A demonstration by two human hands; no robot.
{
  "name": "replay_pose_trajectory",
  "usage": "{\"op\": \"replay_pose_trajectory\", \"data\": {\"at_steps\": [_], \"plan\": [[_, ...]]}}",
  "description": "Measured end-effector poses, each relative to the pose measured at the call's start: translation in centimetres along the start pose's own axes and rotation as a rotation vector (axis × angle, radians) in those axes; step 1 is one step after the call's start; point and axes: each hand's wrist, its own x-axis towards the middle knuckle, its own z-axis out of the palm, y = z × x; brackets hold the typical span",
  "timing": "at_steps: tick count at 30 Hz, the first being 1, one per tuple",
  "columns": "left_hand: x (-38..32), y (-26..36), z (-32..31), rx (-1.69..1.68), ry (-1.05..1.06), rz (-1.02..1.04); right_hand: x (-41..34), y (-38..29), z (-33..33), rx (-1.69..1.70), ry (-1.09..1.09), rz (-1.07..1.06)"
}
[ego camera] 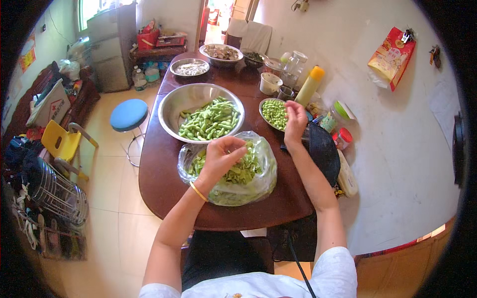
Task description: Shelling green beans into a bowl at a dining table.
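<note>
My left hand (223,156), with a yellow bangle at its wrist, is over a clear plastic bag (266,178) of empty green bean pods (242,171). Its fingers are curled towards the thumb; whether something small is between them I cannot tell. Beyond it stands a wide steel basin (167,121) with whole green soybean pods (210,121). My right hand (295,119) is raised at the right edge of a small bowl (264,116) of shelled green beans (275,112). Its fingers are bent and partly hide that bowl; what they hold, if anything, is not clear.
Farther back on the dark wooden table (160,178) are a steel plate of whitish food (190,68), a bowl of brownish pieces (221,53), a white tub (270,83) and glass jars (295,67). A yellow-capped bottle (310,85) and a black cap-like item (324,149) lie right, by the wall. A blue stool (129,114) stands left.
</note>
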Motion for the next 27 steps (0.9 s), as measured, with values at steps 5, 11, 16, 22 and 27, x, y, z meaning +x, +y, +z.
{"op": "replay_pose_trajectory", "data": {"at_steps": [5, 11, 16, 22, 27], "plan": [[0.3, 0.0, -0.1, -0.065, 0.028, 0.026, -6.7, -10.3, 1.8, -0.075, -0.664, -0.241], [0.3, -1.0, -0.9, 0.069, 0.073, 0.112, -10.1, -12.1, 2.1, -0.202, -0.640, -0.592], [-0.1, 2.1, 0.4, 0.539, 0.072, 0.282, -9.7, -9.5, 0.3, -0.154, -0.641, -0.296], [-0.1, 2.0, 0.2, 0.783, 0.056, 0.491, -9.6, -10.0, 0.3, -0.260, -0.715, -0.457], [-0.2, 1.5, 1.0, 0.854, 0.071, 0.591, -9.8, -10.4, -0.1, -0.440, -0.699, -0.557]]}}
